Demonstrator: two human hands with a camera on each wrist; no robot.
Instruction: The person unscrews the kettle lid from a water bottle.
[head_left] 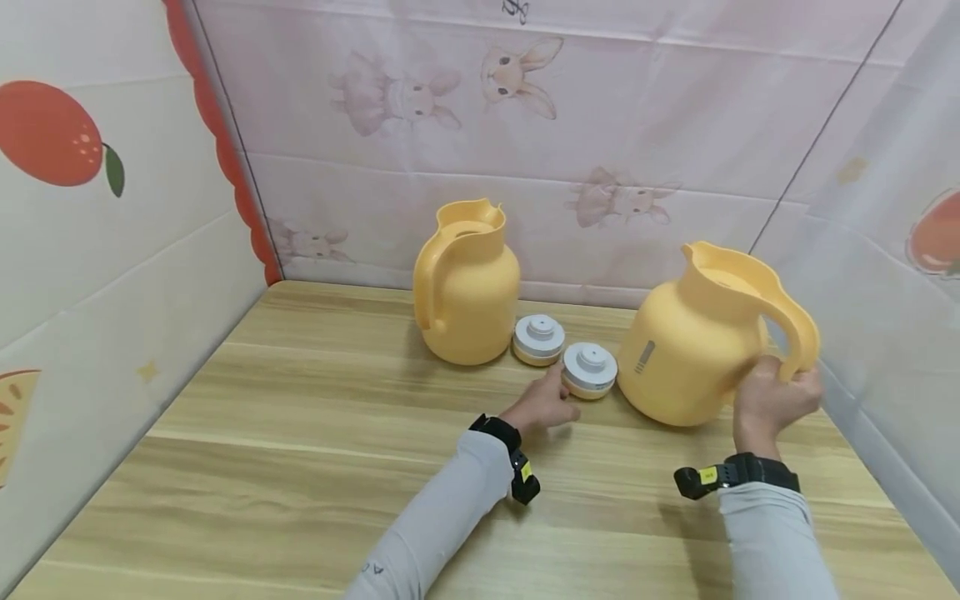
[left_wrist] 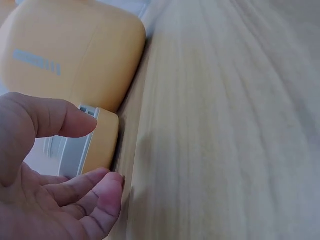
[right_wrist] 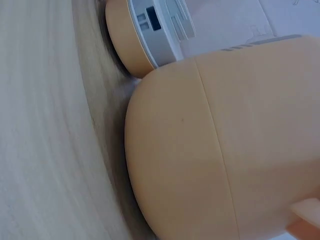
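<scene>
Two yellow jugs are on the wooden table. At the right one (head_left: pixel 686 350), my right hand (head_left: pixel 776 400) grips the lower part of the handle (head_left: pixel 804 337). The body of this jug (right_wrist: pixel 185 145) fills much of the right wrist view, where the gripping fingers are mostly out of sight. My left hand (head_left: pixel 543 404) is at the near side of a round grey-and-yellow lid (head_left: pixel 590 367), fingertips right at its edge. In the left wrist view, thumb and fingers are spread apart beside this lid (left_wrist: pixel 100 145). A second, matching lid (head_left: pixel 538 337) sits just behind it.
The other yellow jug (head_left: pixel 472 292) stands upright at the back, left of the lids, its handle toward the left. Printed cloth walls (head_left: pixel 480 125) enclose the wooden table (head_left: pixel 300 450) at the back and both sides.
</scene>
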